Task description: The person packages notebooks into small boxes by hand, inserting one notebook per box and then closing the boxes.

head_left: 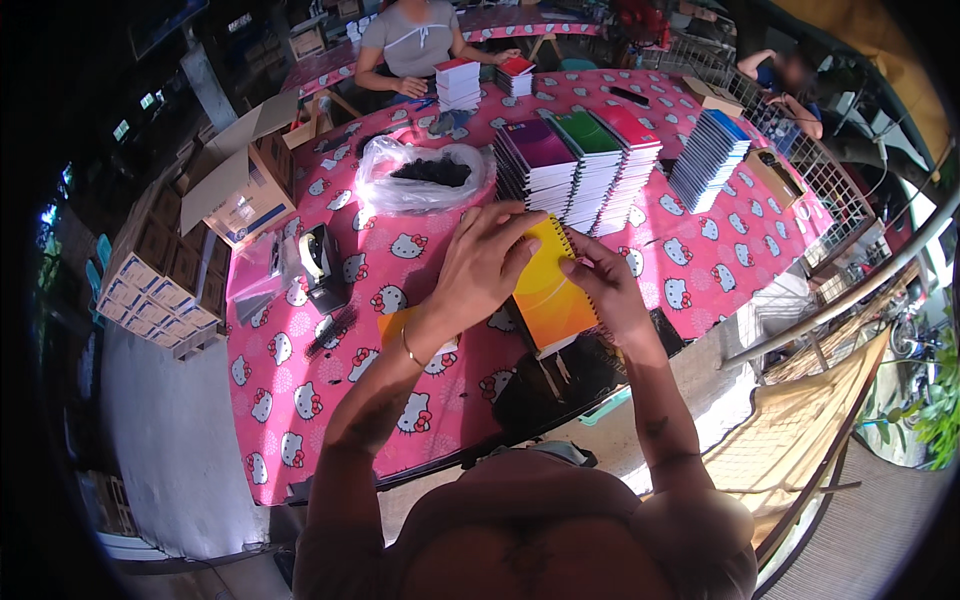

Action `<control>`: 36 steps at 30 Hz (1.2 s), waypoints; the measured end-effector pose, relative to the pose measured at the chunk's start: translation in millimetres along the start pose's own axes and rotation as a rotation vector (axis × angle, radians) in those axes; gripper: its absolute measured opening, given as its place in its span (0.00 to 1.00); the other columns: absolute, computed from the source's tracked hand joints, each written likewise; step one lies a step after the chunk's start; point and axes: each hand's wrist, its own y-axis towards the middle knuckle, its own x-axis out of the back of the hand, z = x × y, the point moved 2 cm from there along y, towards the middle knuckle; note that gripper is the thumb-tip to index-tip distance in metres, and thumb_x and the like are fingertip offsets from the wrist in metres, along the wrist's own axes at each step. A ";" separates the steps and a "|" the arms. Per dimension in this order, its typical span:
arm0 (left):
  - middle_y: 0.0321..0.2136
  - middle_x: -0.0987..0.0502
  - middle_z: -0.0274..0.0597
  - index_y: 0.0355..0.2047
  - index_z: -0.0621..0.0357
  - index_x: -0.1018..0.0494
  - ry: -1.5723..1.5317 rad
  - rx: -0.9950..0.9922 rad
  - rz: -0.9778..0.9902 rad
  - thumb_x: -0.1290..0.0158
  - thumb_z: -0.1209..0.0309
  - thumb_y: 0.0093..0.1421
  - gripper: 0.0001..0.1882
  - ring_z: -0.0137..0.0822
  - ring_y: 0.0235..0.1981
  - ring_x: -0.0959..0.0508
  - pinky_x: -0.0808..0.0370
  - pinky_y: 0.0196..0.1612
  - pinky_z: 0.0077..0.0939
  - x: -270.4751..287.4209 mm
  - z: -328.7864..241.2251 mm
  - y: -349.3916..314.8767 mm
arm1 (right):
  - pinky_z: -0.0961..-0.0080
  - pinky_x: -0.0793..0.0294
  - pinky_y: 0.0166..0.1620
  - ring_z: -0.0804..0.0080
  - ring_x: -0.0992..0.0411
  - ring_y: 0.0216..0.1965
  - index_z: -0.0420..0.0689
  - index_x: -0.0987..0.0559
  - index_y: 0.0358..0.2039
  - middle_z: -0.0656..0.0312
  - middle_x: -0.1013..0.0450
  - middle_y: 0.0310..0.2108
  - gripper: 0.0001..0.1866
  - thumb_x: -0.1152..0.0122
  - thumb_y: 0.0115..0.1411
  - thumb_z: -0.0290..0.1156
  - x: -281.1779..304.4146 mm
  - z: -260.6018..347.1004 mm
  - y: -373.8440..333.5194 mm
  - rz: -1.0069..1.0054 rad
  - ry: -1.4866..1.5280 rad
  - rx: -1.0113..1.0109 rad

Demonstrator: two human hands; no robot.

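A yellow-and-orange spiral notebook [556,300] stands slightly tilted in front of me, its black coil along the right edge. My left hand [484,262] is closed at the top left corner, with the thumb near the cover and the fingers bent over the upper edge. On the right side, my right hand [612,292] pinches the coil edge between thumb and fingers. Part of an orange cover [398,322] shows beneath my left forearm. Just beyond the notebook are stacks of spiral notebooks with purple [540,143], green [586,133] and red [624,127] covers.
A blue-covered stack [712,160] stands to the right on the pink patterned tablecloth [400,285]. A plastic bag [385,185] with black contents lies beyond my left hand. Further left are a tape dispenser [322,272] and cardboard boxes [245,190]. A person [412,40] sits across the table.
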 end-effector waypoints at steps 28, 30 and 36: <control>0.35 0.20 0.43 0.41 0.56 0.24 0.667 0.078 -0.012 0.40 0.72 0.57 0.11 0.45 0.37 0.19 0.22 0.39 0.38 50.9 119.7 -180.3 | 0.65 0.28 0.55 0.55 0.27 0.52 0.42 0.26 0.56 0.51 0.27 0.49 0.25 0.35 0.57 0.24 -77.6 -64.0 -6.7 0.184 -0.690 0.471; 0.29 0.20 0.43 0.37 0.56 0.25 0.648 0.097 -0.030 0.43 0.70 0.60 0.06 0.45 0.33 0.20 0.24 0.34 0.39 53.6 113.6 -165.5 | 0.65 0.28 0.55 0.54 0.28 0.53 0.43 0.28 0.58 0.52 0.27 0.49 0.28 0.34 0.56 0.23 -94.5 -99.2 7.6 0.163 -0.693 0.467; 0.32 0.21 0.49 0.41 0.59 0.23 0.700 0.176 -0.150 0.44 0.67 0.62 0.11 0.50 0.36 0.21 0.26 0.44 0.42 85.1 133.9 -161.4 | 0.73 0.27 0.50 0.72 0.27 0.48 0.43 0.31 0.56 0.58 0.28 0.47 0.26 0.35 0.58 0.21 -98.0 -208.9 32.9 0.142 -0.309 -0.009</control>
